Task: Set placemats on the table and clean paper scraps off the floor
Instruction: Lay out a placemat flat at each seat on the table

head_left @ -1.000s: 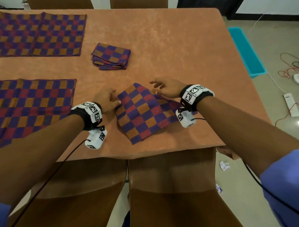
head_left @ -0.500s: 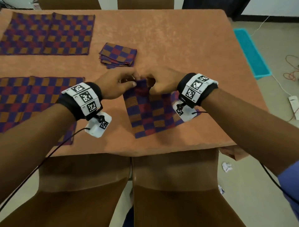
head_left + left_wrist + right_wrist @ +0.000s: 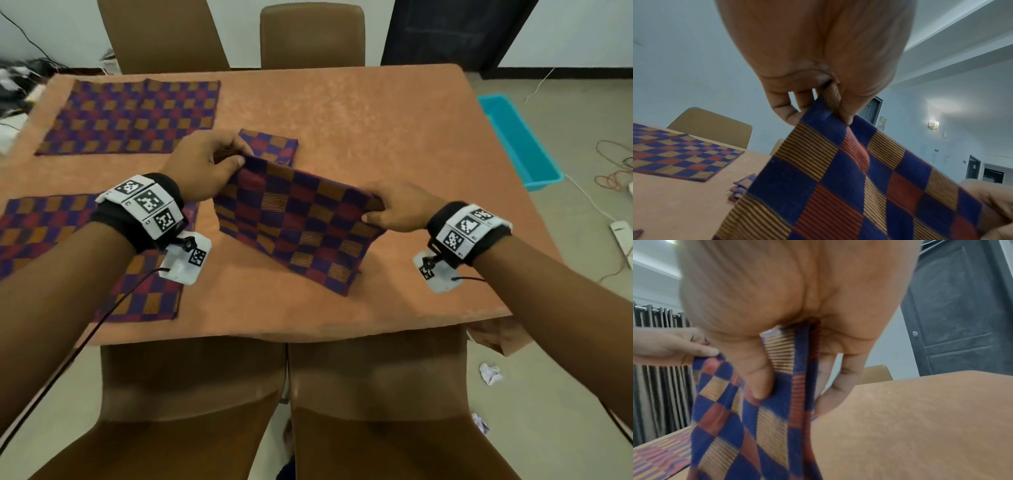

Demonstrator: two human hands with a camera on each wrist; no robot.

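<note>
A checked purple, red and orange placemat (image 3: 294,222) hangs half unfolded over the table's near middle, held up by its top edge. My left hand (image 3: 205,164) pinches its left top corner; thumb and fingers grip the cloth (image 3: 830,104) in the left wrist view. My right hand (image 3: 394,209) pinches the right top corner, the cloth (image 3: 789,353) running between thumb and fingers. Two placemats lie flat: one at the far left (image 3: 133,116), one at the near left (image 3: 48,226). A folded placemat (image 3: 274,145) sits just behind the held one. Crumpled paper scraps (image 3: 490,373) (image 3: 479,422) lie on the floor at the right.
The table (image 3: 376,130) has an orange-brown cloth. Brown chairs (image 3: 191,394) stand pushed in at the near edge, two more (image 3: 311,34) at the far side. A turquoise bin (image 3: 520,144) stands on the floor to the right, beside cables (image 3: 613,164) and a power strip (image 3: 621,236).
Both hands have lifted the folded placemat off the table and pulled apart, left hand to the left and right hand to the right, spreading it wider.
</note>
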